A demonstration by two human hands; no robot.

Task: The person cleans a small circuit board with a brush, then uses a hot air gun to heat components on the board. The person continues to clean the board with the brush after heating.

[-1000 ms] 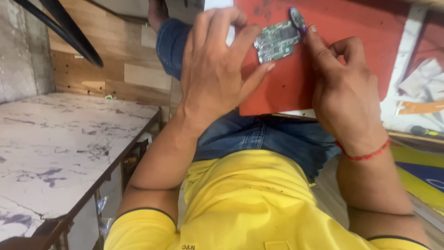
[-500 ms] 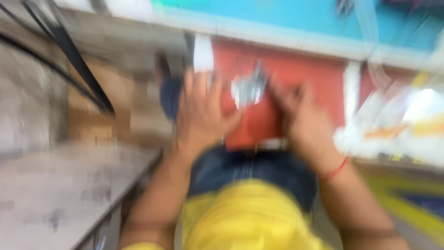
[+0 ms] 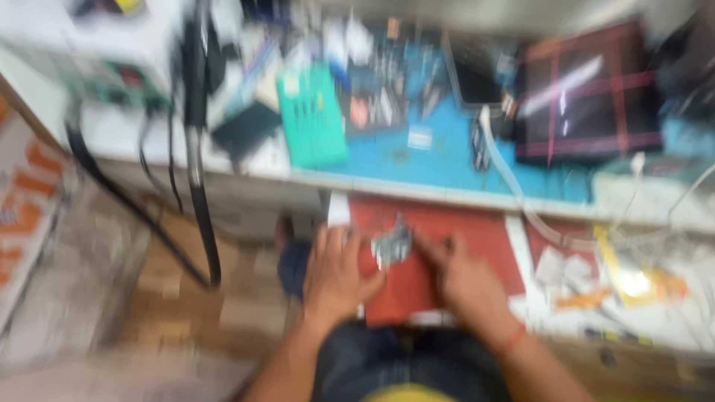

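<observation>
Circuit board, small and silvery-grey, sits between a seated person's two hands over a red mat at the near edge of a workbench; motion blur smears the whole view, so no component on the board can be made out. The left hand has its fingers spread fairly wide and laid flat, with the thumb side reaching the board's left edge. The right hand meets the board from the other side with extended fingers; whether either hand pinches the board or merely steadies it against the mat cannot be told. A red thread band circles the right wrist. Dark jeans fill the lower middle, and a sliver of yellow shirt is cut off by the bottom edge.

Beyond the red mat, a blue work surface carries a green rectangular tray and a scatter of small tools and parts too blurred to identify. A dark cloth with red stripes lies at the upper right, well apart from the hands. A black hose hangs from a white box-shaped unit at the upper left, whose top is cropped by the frame. White cables and yellow-orange scraps clutter the bench to the right, their shapes unclear.
</observation>
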